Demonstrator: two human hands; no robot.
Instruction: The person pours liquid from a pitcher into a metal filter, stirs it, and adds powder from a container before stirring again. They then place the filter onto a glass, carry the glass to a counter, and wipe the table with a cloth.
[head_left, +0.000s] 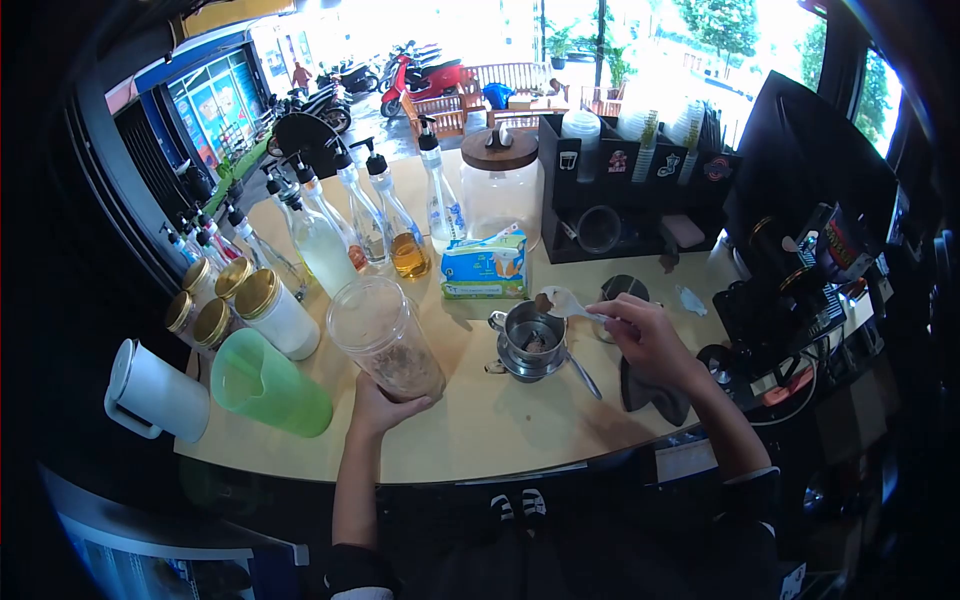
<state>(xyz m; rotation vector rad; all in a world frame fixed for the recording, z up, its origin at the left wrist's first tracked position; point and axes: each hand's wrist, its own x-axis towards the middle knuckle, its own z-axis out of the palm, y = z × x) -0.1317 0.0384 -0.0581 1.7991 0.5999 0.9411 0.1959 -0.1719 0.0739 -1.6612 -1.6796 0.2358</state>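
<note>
My left hand (pixel 388 408) is wrapped round the lower part of a clear plastic jar (pixel 385 335), which holds brown contents and leans a little. My right hand (pixel 645 335) grips a pale plastic spoon (pixel 570 303) by its handle. Brown powder (pixel 543 302) shows at the spoon's tip. Just below the spoon is a small metal cup (pixel 535 335), open at the top, with something brown inside. It sits over a metal saucer or base, and a metal spoon (pixel 584 377) lies at its right side.
Behind stand a blue tissue pack (pixel 485 265), pump bottles (pixel 405 240) and a wooden-lidded jar (pixel 500 195). Left are gold-lidded jars (pixel 270 310), a green pitcher (pixel 270 385) and a white pitcher (pixel 160 390). A black organiser (pixel 620 190) with cups is at the back right.
</note>
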